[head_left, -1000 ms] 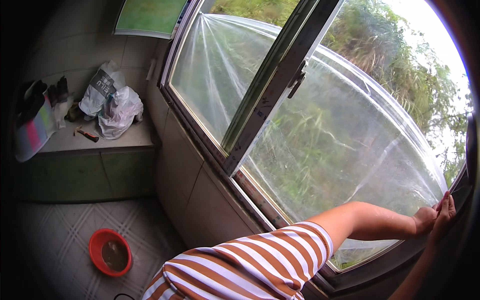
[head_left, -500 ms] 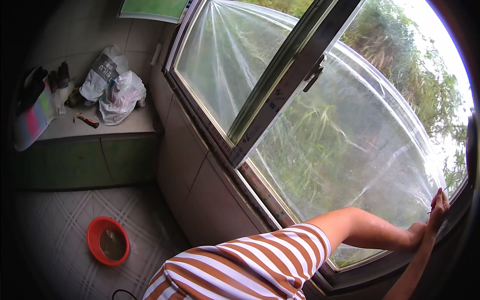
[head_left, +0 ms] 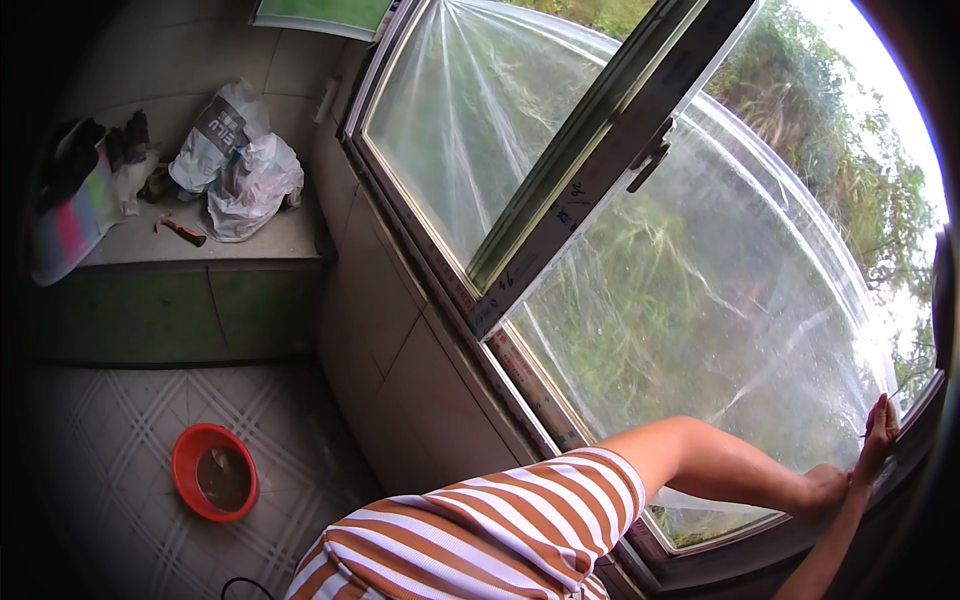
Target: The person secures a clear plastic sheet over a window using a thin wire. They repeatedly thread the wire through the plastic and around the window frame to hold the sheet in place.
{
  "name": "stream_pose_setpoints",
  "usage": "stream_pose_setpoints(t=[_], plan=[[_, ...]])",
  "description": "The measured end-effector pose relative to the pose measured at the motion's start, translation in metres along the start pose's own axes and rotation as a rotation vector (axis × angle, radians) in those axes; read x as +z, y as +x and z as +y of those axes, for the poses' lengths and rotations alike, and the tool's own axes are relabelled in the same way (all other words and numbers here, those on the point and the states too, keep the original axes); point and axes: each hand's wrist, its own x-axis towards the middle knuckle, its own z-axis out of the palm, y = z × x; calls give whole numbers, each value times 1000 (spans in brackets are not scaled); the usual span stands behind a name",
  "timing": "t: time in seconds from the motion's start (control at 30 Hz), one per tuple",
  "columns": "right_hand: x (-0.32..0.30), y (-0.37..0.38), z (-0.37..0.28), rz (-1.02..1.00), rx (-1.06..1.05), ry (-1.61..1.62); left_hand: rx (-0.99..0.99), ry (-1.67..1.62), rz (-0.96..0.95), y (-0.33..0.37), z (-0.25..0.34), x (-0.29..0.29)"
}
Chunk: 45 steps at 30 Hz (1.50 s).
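A clear plastic sheet [head_left: 690, 330] bulges outside the window, with greenery showing through it. At the far right, by the window's side frame, my right hand [head_left: 882, 428] is raised beside the sheet's gathered edge. Its fingers are closed together; whatever they pinch is too small to make out. My left hand [head_left: 828, 488] reaches across from the striped sleeve [head_left: 560, 510] to the lower window frame [head_left: 720, 560] and sits against the right wrist. The left fingers are mostly hidden.
A dark sash post with a latch [head_left: 650, 160] crosses the window. On the left, a counter [head_left: 110, 253] bears white plastic bags [head_left: 255, 185], an orange-and-black tool [head_left: 182, 232] and a colourful container [head_left: 70, 240]. A red basin [head_left: 190, 490] with murky liquid stands on the tiled floor.
The view has shifted slightly, so the room sits a little higher and farther right. My right hand appears slightly lower, its fingers still closed. My left hand stays at the right wrist.
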Motion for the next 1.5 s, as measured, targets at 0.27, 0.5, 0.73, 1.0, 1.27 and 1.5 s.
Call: stream_pose_setpoints(t=[0.27,0.5,0.73,1.0,1.27,1.5], plan=[[30,1,-44,-15,-48,-80,508,914,-119,3,15,-49],[25,-10,-70,-11,-88,-55,633,955,-102,-15,37,-55],[25,-23,-102,52,-108,-62,624,959,-165,-17,25,-47],[-12,-60,-133,268,-109,-39,654,960,-109,-17,13,-31],[-48,-90,-143,517,-46,9,651,960,-88,-17,10,-26],[-55,-104,-137,520,-87,125,707,985,-62,-13,5,-27]])
